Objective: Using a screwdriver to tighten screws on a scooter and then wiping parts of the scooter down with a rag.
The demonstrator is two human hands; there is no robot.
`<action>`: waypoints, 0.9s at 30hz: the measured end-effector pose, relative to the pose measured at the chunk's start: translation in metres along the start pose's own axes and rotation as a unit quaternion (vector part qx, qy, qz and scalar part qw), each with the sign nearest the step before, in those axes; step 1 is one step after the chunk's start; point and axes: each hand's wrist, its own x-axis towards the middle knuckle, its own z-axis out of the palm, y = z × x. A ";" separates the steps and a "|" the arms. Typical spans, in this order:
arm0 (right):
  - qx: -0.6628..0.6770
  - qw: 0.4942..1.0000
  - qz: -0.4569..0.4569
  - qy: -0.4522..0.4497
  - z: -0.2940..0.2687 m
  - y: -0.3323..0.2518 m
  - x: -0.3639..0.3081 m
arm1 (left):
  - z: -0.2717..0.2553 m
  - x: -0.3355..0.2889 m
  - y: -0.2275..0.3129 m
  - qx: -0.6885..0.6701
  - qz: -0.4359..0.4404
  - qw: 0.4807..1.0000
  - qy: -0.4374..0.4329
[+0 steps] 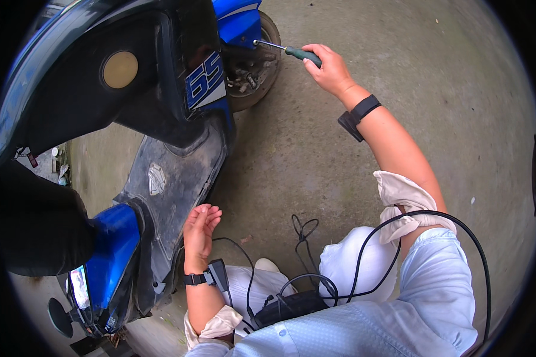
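A screwdriver with a dark green handle (302,56) is gripped in my right hand (332,70), its thin metal shaft pointing left. The tip meets a light-coloured fastener (256,43) on the blue rear side panel (239,27) of a scooter. My left hand (200,232) is beside the edge of the scooter's grey footboard (175,160). Its fingers are loosely bent, the palm is partly turned up, and I see nothing held in it.
The scooter's black seat section (143,35) fills the upper left, with a wheel (268,59) behind the blue panel. A mirror (59,317) sticks out at lower left. Black cables (476,244) loop across my lap and right arm. Concrete floor (315,149) lies underneath.
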 end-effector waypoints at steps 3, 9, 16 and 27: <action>-0.011 1.000 -0.023 -0.008 -0.005 -0.001 0.000 | 0.001 0.003 -0.002 -0.006 0.000 1.000 -0.001; -0.134 0.977 -0.163 -0.017 -0.005 0.005 0.011 | 0.001 0.002 0.000 0.001 0.003 1.000 -0.003; -0.166 0.981 -0.088 0.042 0.001 0.008 0.027 | 0.002 0.004 -0.002 0.010 0.009 1.000 0.001; 0.330 0.807 0.452 -0.187 -0.004 -0.012 0.037 | 0.003 0.004 -0.002 0.016 0.012 1.000 -0.002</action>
